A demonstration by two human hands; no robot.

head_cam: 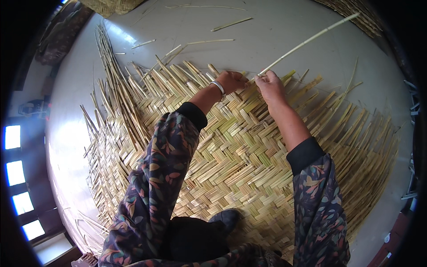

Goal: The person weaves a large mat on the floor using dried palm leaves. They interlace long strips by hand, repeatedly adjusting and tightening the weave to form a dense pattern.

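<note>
A large mat of flattened reed strips (233, 150), woven in a herringbone pattern, lies before me on the floor. My right hand (271, 87) is above its far edge, pinching one end of a long pale reed strip (310, 40). The strip slants up and away to the right. Close beside it, my left hand (233, 81) is bent over the same edge with curled fingers; a silver bangle circles its wrist. Whether those fingertips grip a strip is hidden. Loose strip ends (196, 73) stick out beyond the weave around both hands.
A bundle of thin reeds (116, 76) lies across the mat's left part. Long unwoven strips (360, 157) fan out on the right. Cut reed pieces (232, 24) are scattered on the grey floor (283, 20). More reeds (353, 16) lie at the far right. My dark shoe (227, 220) rests on the mat.
</note>
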